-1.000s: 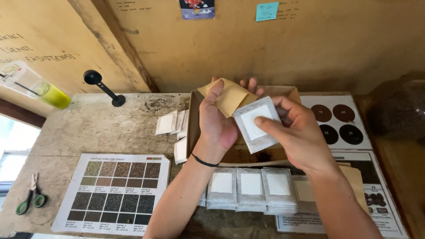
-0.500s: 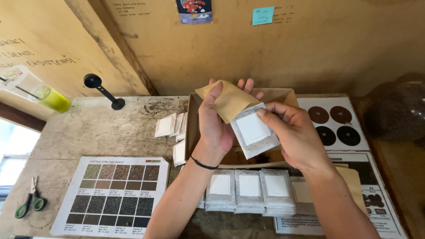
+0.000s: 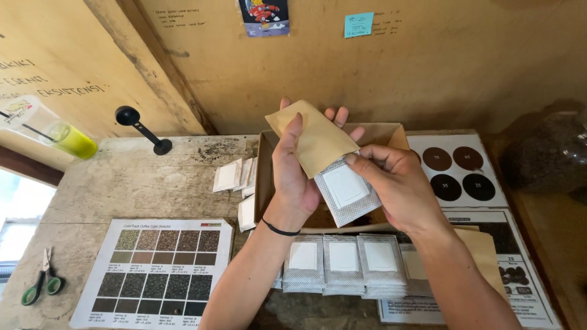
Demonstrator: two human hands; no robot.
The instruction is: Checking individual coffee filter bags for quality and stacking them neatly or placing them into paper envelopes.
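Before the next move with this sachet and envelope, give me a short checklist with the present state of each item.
1. Left hand has a firm grip on the brown paper envelope, thumb across its front: ok.
2. Right hand pinches the white mesh sachet at its edge: ok.
3. Sachet's upper edge is inside the envelope mouth: ok, though most of it is not yet in.
4. Sachet lines up straight with the envelope: not ok, it sits tilted.
5. Envelope mouth open wide enough: cannot tell, hidden by the sachet.
6. More sachets ready in a row on the table: ok.
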